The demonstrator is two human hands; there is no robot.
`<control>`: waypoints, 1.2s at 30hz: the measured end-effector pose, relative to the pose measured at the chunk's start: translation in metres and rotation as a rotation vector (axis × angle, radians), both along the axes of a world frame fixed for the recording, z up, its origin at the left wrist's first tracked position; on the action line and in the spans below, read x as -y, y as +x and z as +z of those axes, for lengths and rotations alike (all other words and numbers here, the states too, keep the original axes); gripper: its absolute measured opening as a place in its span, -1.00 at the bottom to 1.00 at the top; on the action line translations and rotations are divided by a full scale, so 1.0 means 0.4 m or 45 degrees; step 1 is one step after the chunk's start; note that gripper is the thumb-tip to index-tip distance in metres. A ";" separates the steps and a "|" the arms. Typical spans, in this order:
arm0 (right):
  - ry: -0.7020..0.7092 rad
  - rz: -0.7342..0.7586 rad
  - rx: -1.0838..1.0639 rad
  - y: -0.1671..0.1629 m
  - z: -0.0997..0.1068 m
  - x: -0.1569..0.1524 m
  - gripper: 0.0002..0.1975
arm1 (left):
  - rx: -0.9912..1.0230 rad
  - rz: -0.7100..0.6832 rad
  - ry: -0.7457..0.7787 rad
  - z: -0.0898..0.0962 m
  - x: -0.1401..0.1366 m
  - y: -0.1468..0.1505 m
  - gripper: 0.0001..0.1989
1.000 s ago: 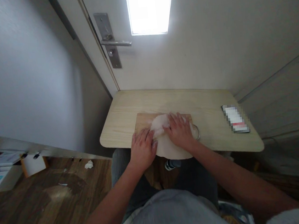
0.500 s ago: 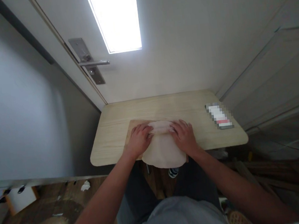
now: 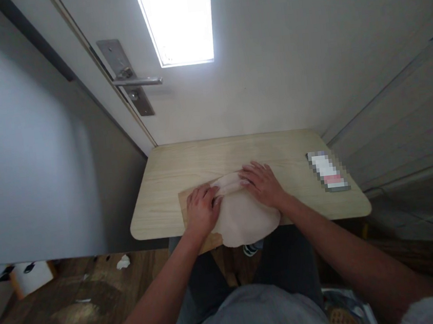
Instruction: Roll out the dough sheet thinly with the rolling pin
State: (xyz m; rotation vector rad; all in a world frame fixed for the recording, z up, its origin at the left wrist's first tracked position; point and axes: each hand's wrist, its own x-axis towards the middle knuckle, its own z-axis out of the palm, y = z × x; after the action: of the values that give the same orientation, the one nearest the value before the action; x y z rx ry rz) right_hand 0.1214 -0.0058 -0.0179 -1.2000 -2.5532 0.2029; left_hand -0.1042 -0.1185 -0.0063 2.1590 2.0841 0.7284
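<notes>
We are resting our left hand (image 3: 203, 210), fingers curled, on the far left part of a pale, round sheet (image 3: 245, 218), and our right hand (image 3: 263, 184) on its far right; whether either is pinching or merely pressing, we cannot tell. The sheet is lying on a wooden board (image 3: 210, 243) and overhanging the table (image 3: 185, 160). Rightward, a pixelated phone-like object (image 3: 326, 170) is lying; beyond, a door (image 3: 269, 74) is standing.
</notes>
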 end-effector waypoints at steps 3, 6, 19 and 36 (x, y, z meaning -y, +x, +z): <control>-0.016 -0.088 -0.001 0.001 0.010 0.024 -0.54 | -0.012 -0.047 -0.022 0.012 -0.014 0.021 -0.72; -0.015 -0.248 0.003 -0.003 0.020 0.043 -0.52 | -0.018 -0.124 -0.043 0.023 -0.042 0.040 -0.72; 0.116 -0.402 0.142 -0.056 0.013 -0.024 -0.49 | -0.133 -0.033 -0.133 0.014 -0.113 0.061 -0.46; 0.000 -0.347 0.212 -0.100 0.019 -0.168 -0.45 | -0.183 -0.046 -0.145 0.008 -0.231 0.022 -0.51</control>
State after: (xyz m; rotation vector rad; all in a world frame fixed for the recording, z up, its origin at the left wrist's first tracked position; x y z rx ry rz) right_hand 0.0813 0.0612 -0.0102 -1.6083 -2.4871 0.0419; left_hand -0.0953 -0.0259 -0.0030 2.2413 2.0894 0.4515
